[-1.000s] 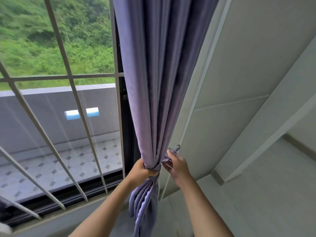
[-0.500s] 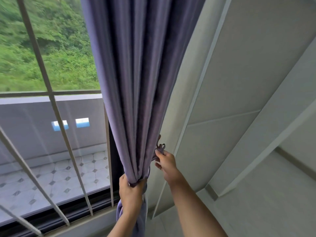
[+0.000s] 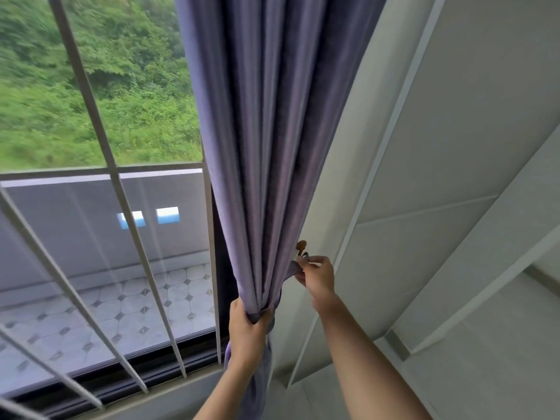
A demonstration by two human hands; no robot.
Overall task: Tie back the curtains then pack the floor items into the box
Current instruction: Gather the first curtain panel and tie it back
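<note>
A purple curtain (image 3: 266, 147) hangs gathered into a bunch beside the window. My left hand (image 3: 247, 331) is clenched around the narrow waist of the bunch. My right hand (image 3: 316, 278) pinches the loop end of the matching purple tieback (image 3: 295, 269), which runs from the bunch up toward the wall. A small bronze hook (image 3: 301, 247) sticks out of the wall just above my right fingers. The tieback loop is right below the hook; whether it touches the hook I cannot tell. No box or floor items are in view.
A window with white metal bars (image 3: 100, 140) fills the left side, with a tiled balcony and green hillside outside. A white panelled wall (image 3: 424, 177) stands to the right of the curtain. The dark window track (image 3: 121, 377) runs along the bottom.
My right hand has lifted the tieback end up to the wall hook. My left hand still grips the curtain bunch. The view has shifted, and the hook has come into sight.
</note>
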